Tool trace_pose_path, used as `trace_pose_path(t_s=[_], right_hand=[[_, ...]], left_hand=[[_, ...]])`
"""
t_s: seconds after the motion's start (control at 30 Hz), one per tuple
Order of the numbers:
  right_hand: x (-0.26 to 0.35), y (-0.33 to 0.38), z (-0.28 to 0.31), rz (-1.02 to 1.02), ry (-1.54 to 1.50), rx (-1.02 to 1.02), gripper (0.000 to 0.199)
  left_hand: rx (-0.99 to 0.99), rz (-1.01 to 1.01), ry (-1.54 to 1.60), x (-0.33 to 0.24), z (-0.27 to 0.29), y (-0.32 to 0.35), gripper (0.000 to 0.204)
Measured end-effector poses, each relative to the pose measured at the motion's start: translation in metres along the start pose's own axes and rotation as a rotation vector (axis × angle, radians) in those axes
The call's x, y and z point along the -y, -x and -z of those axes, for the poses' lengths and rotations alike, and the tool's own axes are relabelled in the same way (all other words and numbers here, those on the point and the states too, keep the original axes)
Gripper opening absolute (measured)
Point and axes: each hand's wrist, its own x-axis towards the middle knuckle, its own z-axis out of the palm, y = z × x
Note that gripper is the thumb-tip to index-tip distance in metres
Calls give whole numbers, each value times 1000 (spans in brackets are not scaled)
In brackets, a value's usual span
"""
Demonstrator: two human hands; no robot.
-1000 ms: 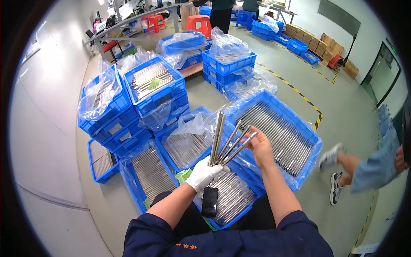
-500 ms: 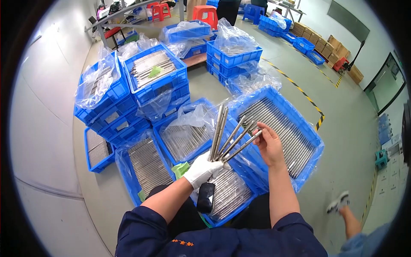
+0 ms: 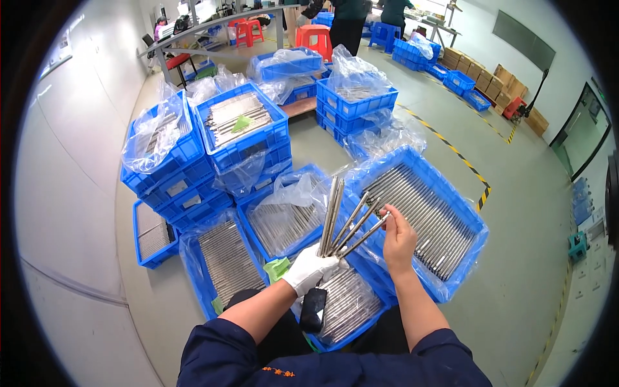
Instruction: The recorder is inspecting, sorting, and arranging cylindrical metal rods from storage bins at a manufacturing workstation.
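Black-and-yellow tape (image 3: 445, 139) marks the grey floor (image 3: 464, 122), where blue crates (image 3: 264, 146) of metal rods crowd, some stacked, some draped with clear plastic film (image 3: 145, 155). A black phone-like object (image 3: 313, 309) lies over the nearest crate. Above, the gloved left hand's (image 3: 311, 267) fingers clamp a fanned rod bundle (image 3: 331, 218); the bare right hand's (image 3: 400, 245) fingers pinch one rod's tip.

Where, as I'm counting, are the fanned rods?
Just right of the head view's centre, the rods fan from the gloved left hand, one reaching the right hand.
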Motion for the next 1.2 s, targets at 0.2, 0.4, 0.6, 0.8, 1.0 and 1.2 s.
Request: trace_pose_path(t_s=[0.2, 0.4, 0.6, 0.8, 1.0, 1.2], right_hand=[[-11, -18, 26, -525, -818, 331, 21], [-38, -15, 24, -604, -1169, 584, 16], [-28, 9, -7, -697, -1139, 527, 14], [-10, 0, -2, -723, -875, 500, 21], [-13, 6, -3, -663, -726, 589, 21], [-4, 30, -27, -606, -653, 625, 19]], left_hand=[[109, -35, 36, -9, 8, -2, 28], [188, 1, 36, -6, 17, -4, 29], [101, -20, -46, -22, 9, 2, 22], [105, 26, -12, -12, 21, -4, 27], [42, -46, -29, -12, 12, -3, 21], [60, 42, 32, -7, 18, -9, 30]])
